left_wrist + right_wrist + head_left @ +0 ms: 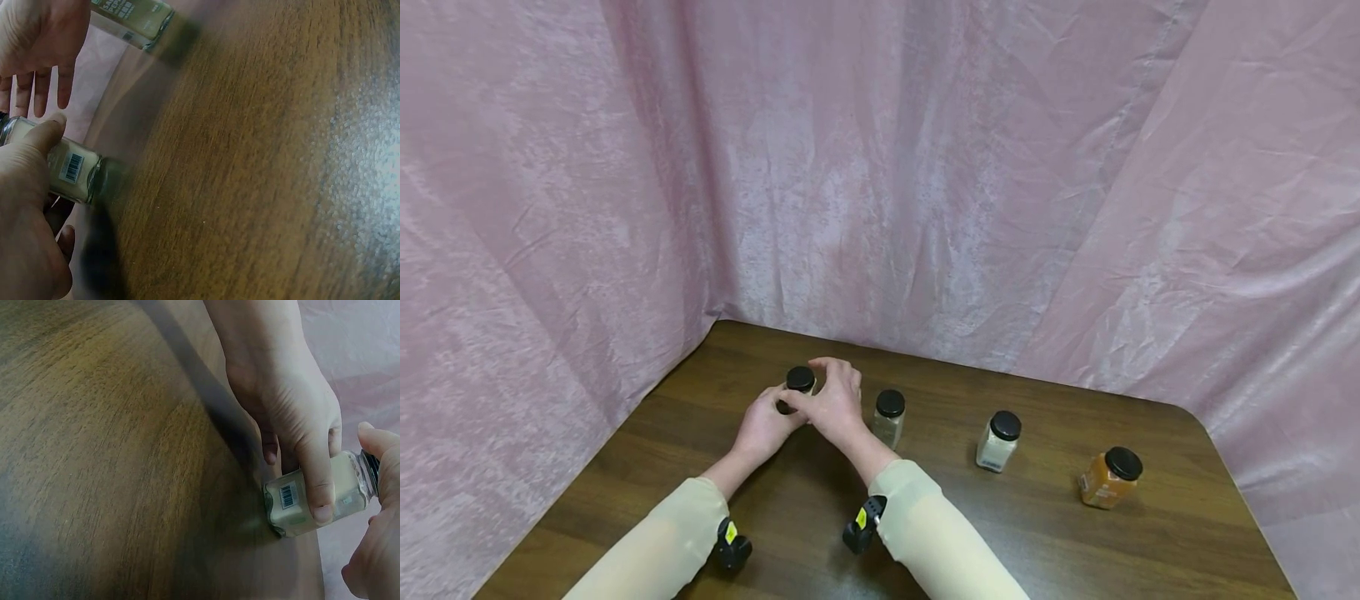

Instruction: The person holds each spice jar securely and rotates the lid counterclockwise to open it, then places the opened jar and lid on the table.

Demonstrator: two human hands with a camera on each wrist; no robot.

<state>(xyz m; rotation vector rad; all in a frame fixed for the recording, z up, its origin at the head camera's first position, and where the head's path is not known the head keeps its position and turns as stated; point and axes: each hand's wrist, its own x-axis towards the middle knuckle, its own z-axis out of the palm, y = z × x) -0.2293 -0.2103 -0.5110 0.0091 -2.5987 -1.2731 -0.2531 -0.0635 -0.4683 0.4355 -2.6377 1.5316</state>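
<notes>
The left hand (765,427) grips a jar (341,486); the right hand (835,407), fingers straight, is by its lid (800,378). Only the wrist views show the jar's barcode (73,168).

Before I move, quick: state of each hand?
Left hand: closed, holding a glass jar.
Right hand: open by that jar's black lid; whether it touches cannot be told.

Pale sleeves (651,542), perhaps greenish
</notes>
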